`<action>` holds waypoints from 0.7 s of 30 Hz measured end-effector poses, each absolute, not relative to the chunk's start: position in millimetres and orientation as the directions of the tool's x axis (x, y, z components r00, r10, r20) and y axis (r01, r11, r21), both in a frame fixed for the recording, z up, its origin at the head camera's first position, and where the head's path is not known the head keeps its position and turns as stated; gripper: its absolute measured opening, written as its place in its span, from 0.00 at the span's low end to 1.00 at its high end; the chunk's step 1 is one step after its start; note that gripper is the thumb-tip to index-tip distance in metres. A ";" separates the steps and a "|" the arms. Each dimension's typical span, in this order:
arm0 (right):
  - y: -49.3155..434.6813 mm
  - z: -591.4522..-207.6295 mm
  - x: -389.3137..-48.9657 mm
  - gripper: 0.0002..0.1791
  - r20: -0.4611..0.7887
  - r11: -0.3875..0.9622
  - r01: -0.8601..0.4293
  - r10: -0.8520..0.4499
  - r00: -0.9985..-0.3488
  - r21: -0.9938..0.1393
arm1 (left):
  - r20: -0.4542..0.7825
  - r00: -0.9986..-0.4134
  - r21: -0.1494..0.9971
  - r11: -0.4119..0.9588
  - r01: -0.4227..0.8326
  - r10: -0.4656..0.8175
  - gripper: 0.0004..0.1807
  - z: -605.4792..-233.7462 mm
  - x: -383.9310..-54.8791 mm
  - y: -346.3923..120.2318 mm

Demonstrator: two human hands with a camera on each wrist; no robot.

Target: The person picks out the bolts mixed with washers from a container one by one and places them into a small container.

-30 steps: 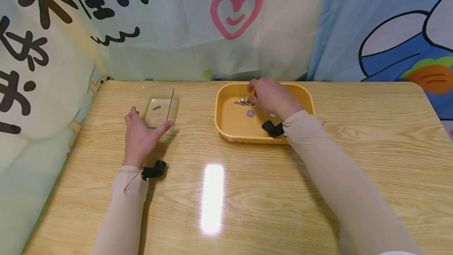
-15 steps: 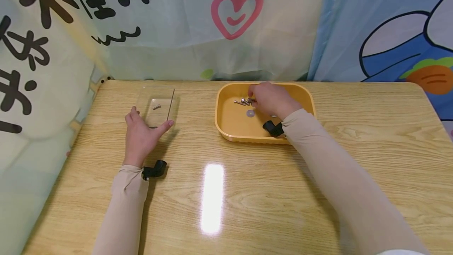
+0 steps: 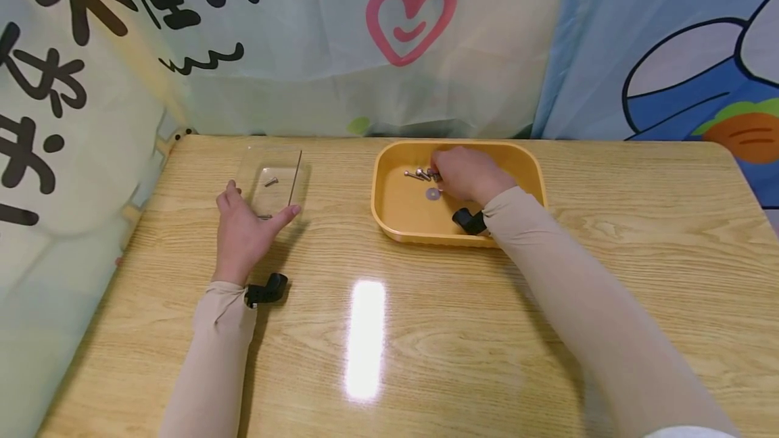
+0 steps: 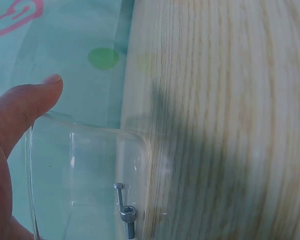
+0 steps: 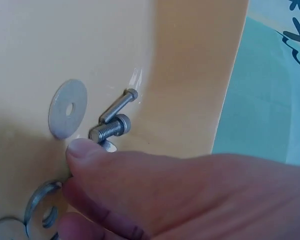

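My left hand (image 3: 243, 238) holds the near end of a clear plastic box (image 3: 295, 181), thumb on the right side and fingers on the left. Inside it lie a short socket-head bolt (image 4: 128, 215) and a thinner screw (image 4: 119, 196). My right hand (image 3: 470, 173) reaches into a yellow tray (image 3: 408, 222), fingers bent down among loose metal hardware. Close to the thumb, the right wrist view has a thick bolt (image 5: 110, 128), a thinner bolt (image 5: 118, 106) and a flat washer (image 5: 68, 109). Whether the right fingertips pinch anything is hidden.
Larger metal rings (image 5: 37, 205) lie below the right fingers in the tray. A wooden table (image 3: 316, 330) carries the box and the tray. Behind its far edge hangs a printed cloth (image 3: 304, 100); another stretch of cloth runs along the left side.
My right hand has lowered slightly within the tray and its fingers have drawn in near the bolts. The left hand and the box have stayed in place.
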State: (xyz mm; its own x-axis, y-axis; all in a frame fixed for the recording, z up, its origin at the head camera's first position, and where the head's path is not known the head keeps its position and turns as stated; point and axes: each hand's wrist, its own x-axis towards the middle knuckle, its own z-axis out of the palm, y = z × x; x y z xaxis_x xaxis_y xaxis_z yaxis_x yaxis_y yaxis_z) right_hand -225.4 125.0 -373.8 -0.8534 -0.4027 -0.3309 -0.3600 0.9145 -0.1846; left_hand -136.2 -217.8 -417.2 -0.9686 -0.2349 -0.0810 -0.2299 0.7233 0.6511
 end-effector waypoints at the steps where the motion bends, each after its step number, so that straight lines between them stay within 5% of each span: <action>1: 124.9 -374.3 -225.5 0.11 -0.331 0.916 -0.358 -0.400 -0.854 -0.182 | -0.080 -0.969 0.651 0.724 -0.230 -0.235 0.70 -417.0 -136.3 -217.6; 21: 123.7 -379.8 -226.1 0.06 -0.305 0.920 -0.379 -0.390 -0.869 -0.098 | -0.076 -0.970 0.650 0.725 -0.225 -0.233 0.70 -417.7 -137.0 -218.2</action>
State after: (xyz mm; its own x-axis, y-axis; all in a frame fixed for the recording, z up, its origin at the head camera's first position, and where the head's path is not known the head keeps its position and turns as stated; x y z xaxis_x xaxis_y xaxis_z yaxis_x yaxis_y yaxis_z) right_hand -226.1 123.7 -379.8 -0.8689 -0.3900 -0.3049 -0.3788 0.9203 -0.0975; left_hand -137.0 -218.2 -417.7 -0.9695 -0.2329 -0.0760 -0.2252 0.7254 0.6504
